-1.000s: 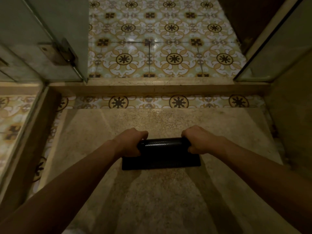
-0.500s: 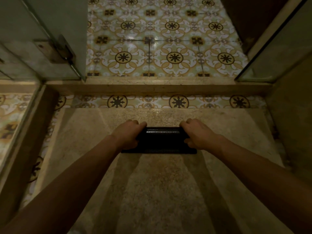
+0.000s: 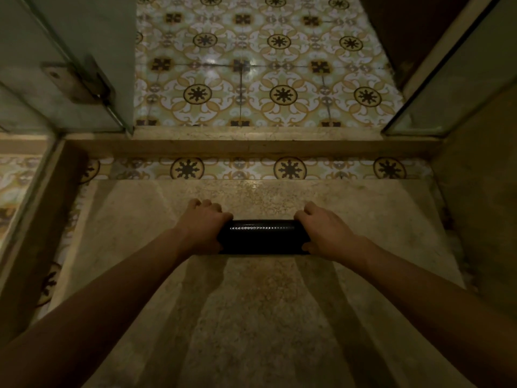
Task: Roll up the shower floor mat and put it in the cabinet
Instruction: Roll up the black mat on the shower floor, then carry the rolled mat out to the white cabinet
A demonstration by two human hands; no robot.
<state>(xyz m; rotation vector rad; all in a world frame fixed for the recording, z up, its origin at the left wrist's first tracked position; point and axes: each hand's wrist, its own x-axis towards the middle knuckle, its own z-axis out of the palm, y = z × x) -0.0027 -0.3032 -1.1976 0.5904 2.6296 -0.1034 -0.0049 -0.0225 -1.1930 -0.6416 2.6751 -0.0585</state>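
Flat tail now rolled in; mat (image 3: 263, 237) lies left-to-right, left hand (image 3: 202, 224) and right hand (image 3: 326, 229) fingers clenched on its ends

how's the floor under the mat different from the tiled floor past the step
The shower floor is plain speckled beige stone, dim and matte; the tiled floor beyond the curb is patterned with dark medallions, brighter, with glare. The rolled mat lies on the stone. Both look bare otherwise.

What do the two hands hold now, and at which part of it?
Both hold the rolled black mat by its ends: the left hand on the left end, the right hand on the right end. The roll lies on the stone shower floor.
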